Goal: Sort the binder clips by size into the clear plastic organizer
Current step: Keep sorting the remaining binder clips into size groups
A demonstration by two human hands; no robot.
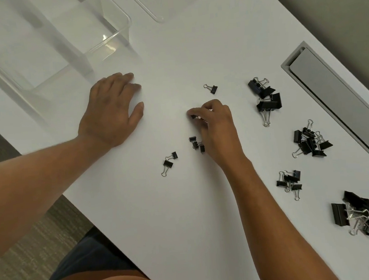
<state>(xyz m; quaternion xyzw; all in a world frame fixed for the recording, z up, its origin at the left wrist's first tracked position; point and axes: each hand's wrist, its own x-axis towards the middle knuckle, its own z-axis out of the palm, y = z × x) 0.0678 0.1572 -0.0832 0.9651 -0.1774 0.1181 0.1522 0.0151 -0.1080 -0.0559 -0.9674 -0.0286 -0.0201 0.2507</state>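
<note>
Right hand (pixel 217 129): a tiny clip (pixel 194 117) is pinched in narrowed fingers, lifted from the small ones (pixel 196 144).
Left hand (pixel 112 108): laid flat on the bench (pixel 163 218), fingers spread, apparently for steadiness.
Organizer (pixel 124 37): kept close at upper left, seemingly unfilled.
Larger clips (pixel 311 142): grouped rightward in heaps.

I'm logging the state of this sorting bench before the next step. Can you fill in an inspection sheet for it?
Surface: white table, matte, no spills seen.
Job's things: clear plastic organizer at far left, no clips seen inside; small binder clips loose mid-table; larger clip piles along the right.
Clutter: nothing seen.
Hands: left hand flat on the table, holding nothing; right hand pinching a small clip.
Cables: nothing seen; grey cable-tray cover shut.
Surroundings: carpeted floor at left.
</note>
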